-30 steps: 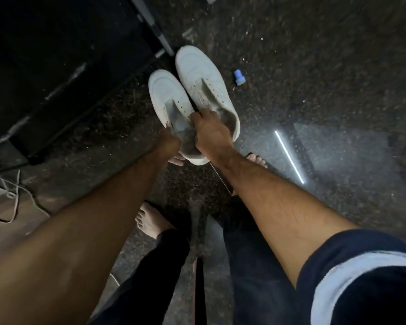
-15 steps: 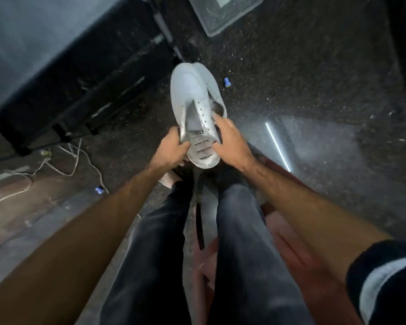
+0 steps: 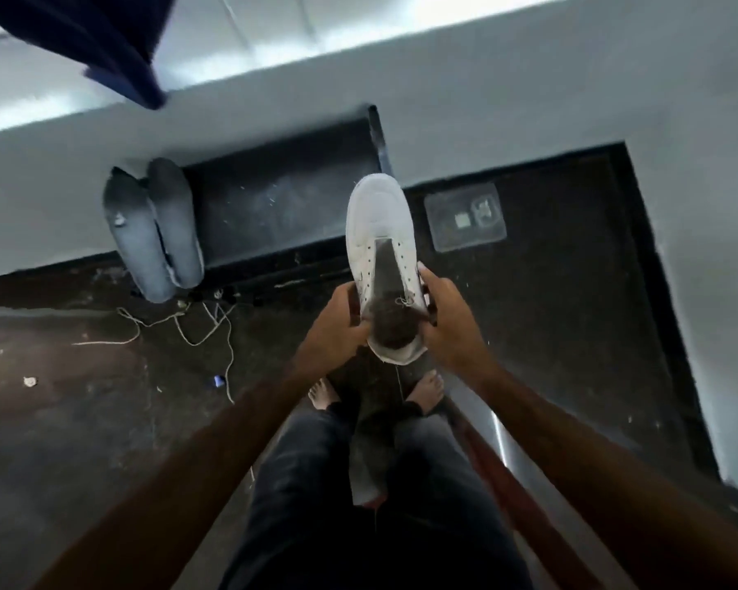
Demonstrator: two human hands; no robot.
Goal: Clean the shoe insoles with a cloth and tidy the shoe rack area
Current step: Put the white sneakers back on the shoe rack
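While I stand barefoot on the dark floor (image 3: 550, 334), I hold the white shoes (image 3: 380, 249) out in front of me, above my feet. They look like a pair pressed together side by side, though from here I mostly see one. My left hand (image 3: 337, 321) grips the heel end from the left, fingers curled round the edge, and my right hand (image 3: 448, 321) grips the other side, thumb along the upper. Neither hand is free.

I judge this to be the tidying part of the job: the shoes are lifted and being carried toward a place to rest. Two grey insoles (image 3: 154, 236) lean upright against the white wall (image 3: 529, 100), touching each other, well to the left of the shoes, so they look set aside already. No cloth is in either hand.

The shoes' long axis runs straight away from me, toes pointing at the wall and tilted upward, heel opening toward my body. Next I would need to pick a spot, probably by the low dark ledge (image 3: 282, 206) just beyond the toes, lower the pair level, and let go with both hands together so they stay side by side. Loose white laces (image 3: 214, 334) lie on the floor near the insoles and need gathering.
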